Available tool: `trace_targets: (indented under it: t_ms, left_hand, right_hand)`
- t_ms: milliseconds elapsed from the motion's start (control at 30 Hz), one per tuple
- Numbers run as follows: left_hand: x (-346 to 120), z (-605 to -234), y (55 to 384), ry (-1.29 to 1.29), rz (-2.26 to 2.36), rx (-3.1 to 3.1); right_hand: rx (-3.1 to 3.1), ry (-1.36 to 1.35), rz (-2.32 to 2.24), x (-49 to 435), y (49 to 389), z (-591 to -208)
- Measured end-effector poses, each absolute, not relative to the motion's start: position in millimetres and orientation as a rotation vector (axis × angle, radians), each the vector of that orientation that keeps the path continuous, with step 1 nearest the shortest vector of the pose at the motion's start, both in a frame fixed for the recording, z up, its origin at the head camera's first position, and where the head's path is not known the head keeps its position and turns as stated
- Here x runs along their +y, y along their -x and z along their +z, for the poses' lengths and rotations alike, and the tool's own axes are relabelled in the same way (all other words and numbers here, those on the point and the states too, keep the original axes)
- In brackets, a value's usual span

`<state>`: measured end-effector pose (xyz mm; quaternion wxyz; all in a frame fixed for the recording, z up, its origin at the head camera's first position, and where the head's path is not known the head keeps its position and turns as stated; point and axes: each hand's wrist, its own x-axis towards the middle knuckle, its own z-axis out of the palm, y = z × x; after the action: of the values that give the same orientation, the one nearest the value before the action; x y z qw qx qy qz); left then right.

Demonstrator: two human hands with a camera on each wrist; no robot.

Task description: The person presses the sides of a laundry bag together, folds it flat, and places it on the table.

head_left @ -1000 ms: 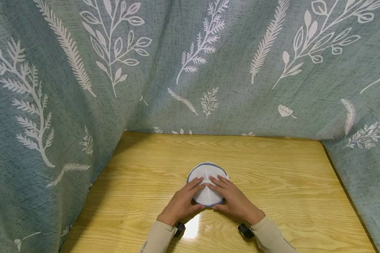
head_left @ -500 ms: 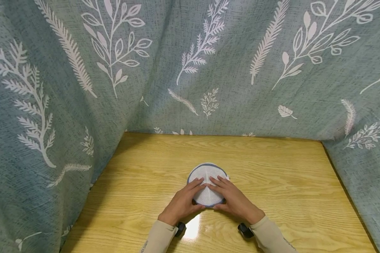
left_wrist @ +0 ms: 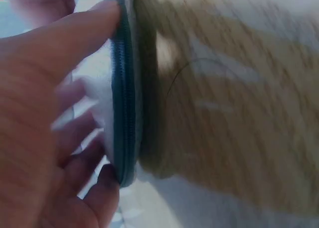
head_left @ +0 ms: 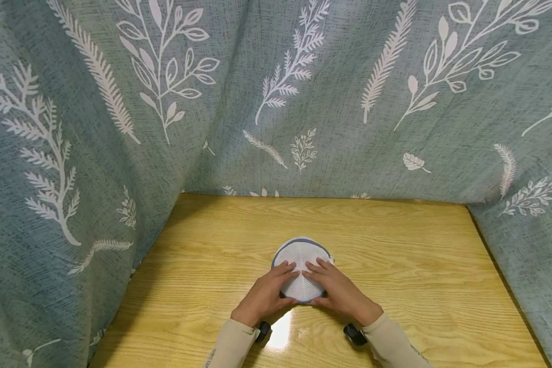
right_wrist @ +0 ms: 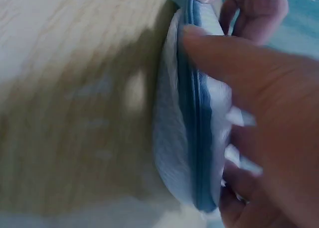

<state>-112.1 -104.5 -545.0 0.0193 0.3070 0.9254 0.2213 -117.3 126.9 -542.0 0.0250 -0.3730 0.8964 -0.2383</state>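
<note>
A round white mesh laundry bag with blue trim lies at the middle of the wooden table. My left hand grips its left side, fingers spread over the mesh top and thumb at the near edge. Mirroring it, my right hand holds the right side, the two hands' fingertips almost meeting at the centre. In the left wrist view the thumb presses at the blue zipper along the rim. The right wrist view shows that thumb on the zipper too, with the bag's white underside bulging below. Its contents are hidden.
The wooden table reaches back to a blue-green curtain with white leaf prints, which also hangs at the left and right. Dark wrist cameras sit under both sleeves. A bright reflection shines on the table between the forearms.
Fingertips of both hands have slid slightly toward the near side of the mesh. The bag stays in almost the same place, held from both sides throughout.
</note>
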Motion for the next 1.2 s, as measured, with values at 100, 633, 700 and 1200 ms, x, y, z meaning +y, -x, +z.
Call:
trace_targets:
  t_ms: [100, 633, 700, 1200]
  left_hand:
    - [-102.4, -546.3, 110.5, -0.952, 0.639, 2.865]
    - [-100.6, -546.0, 108.8, -0.944, 0.617, 2.886]
    - [-100.5, -547.5, 108.8, -0.949, 0.615, 2.894]
    - [-112.8, -554.4, 104.1, -1.150, 0.745, 2.986]
  right_hand:
    - [2.777, 1.173, -0.692, 126.1, 115.6, -545.4]
    - [2.813, 1.215, -0.716, 125.1, 114.2, -550.5]
    - [2.822, 1.232, -0.728, 125.8, 113.8, -551.4]
    - [2.816, 1.180, -0.920, 144.0, 110.3, -543.2]
